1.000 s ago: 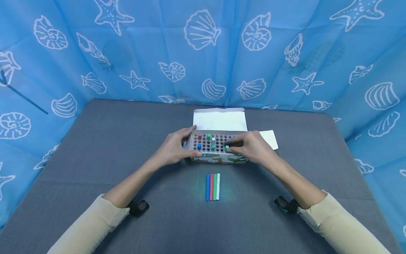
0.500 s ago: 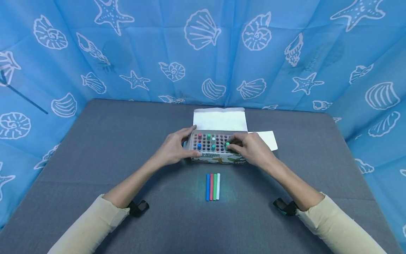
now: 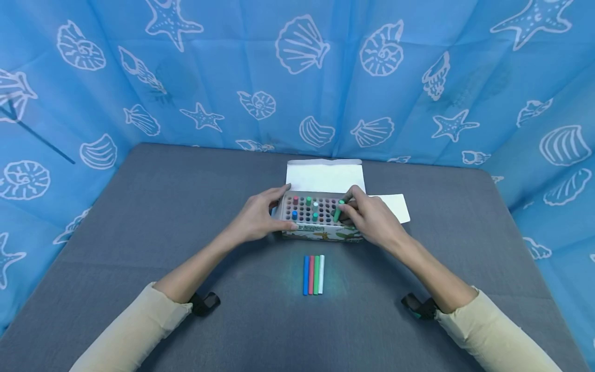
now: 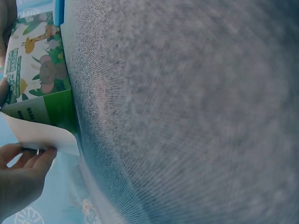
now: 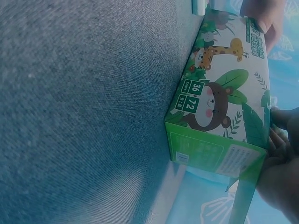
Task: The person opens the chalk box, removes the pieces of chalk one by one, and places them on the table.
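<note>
A cardboard chalk box printed with animals stands open, its top a tray of round holes. My left hand grips the box's left end, thumb on the front edge and index finger at the back corner. In the left wrist view, fingers lie against a white side flap. Between thumb and fingers, my right hand pinches a green chalk stick, tilted over the tray's right part. A red chalk, a white chalk, a blue chalk and green ones poke up from other holes.
In front of the box lie a blue chalk, a red chalk, a green chalk and a white chalk, side by side. The white lid is folded back; another flap sticks out right. A blue shell-print curtain hangs behind the grey table.
My right hand has risen slightly, drawing the green chalk upward so that much more of it shows above the tray. The left hand stays on the box; the head view has shifted slightly.
</note>
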Available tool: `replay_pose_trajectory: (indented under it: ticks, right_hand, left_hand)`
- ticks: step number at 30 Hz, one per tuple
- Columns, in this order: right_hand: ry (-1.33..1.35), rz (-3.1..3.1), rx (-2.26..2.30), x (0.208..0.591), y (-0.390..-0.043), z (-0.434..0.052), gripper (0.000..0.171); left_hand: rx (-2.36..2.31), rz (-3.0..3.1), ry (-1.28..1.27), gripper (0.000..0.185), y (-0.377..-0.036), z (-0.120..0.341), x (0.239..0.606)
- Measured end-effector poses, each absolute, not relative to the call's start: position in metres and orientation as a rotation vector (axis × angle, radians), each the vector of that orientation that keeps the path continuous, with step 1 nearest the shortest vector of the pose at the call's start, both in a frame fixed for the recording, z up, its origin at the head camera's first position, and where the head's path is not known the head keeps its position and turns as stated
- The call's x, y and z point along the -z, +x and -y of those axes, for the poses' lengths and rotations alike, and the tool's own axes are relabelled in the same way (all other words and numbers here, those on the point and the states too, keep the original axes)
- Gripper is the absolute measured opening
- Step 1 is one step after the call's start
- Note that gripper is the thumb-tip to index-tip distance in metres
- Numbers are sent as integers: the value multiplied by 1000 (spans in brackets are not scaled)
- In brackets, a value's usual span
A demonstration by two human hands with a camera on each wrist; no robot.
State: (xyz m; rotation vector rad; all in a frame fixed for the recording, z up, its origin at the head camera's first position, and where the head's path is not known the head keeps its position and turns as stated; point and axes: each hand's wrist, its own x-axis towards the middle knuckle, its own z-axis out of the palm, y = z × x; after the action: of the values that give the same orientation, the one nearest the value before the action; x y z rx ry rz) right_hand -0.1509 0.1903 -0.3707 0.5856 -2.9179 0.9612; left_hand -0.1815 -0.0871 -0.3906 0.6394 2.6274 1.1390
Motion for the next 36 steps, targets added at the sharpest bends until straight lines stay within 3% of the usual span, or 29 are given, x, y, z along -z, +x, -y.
replay_pose_trajectory:
  ticks: [11, 36]
  right_hand:
    - [458, 2806, -1319, 371, -148, -190, 17]
    - [455, 2502, -1536, 363, -132, -191, 26]
  left_hand:
    - [-1139, -2628, 633, 98, -181, 86, 390]
    - [-1147, -2620, 634, 99, -181, 86, 390]
